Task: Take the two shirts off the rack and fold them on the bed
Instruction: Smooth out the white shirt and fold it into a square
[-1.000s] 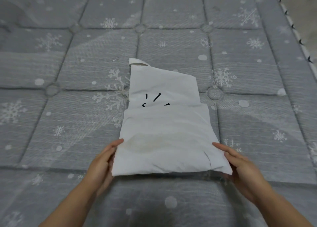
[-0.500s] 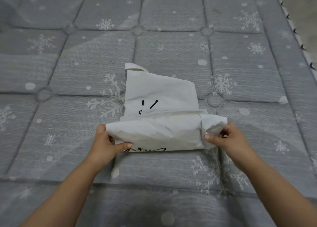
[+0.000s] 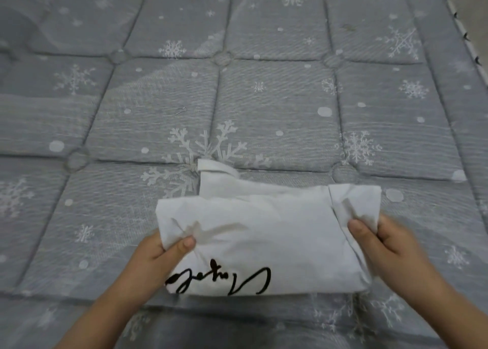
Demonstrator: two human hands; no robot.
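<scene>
On the bed (image 3: 264, 98), near its front edge, white shirt (image 3: 264, 232) folded small, left hand (image 3: 155, 259) and right hand (image 3: 388, 245) each pinching a side in a tight grip; next, probably press flat, let go.

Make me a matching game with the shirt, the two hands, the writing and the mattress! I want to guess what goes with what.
Things:
1. left hand
2. right hand
3. black writing
4. mattress

Descriptions:
A. grey with white snowflakes
B. near the shirt's front edge
C. pinches the shirt's right end
D. pinches the shirt's left end

Pairs: 1-D, 2-C, 3-B, 4-A
</scene>
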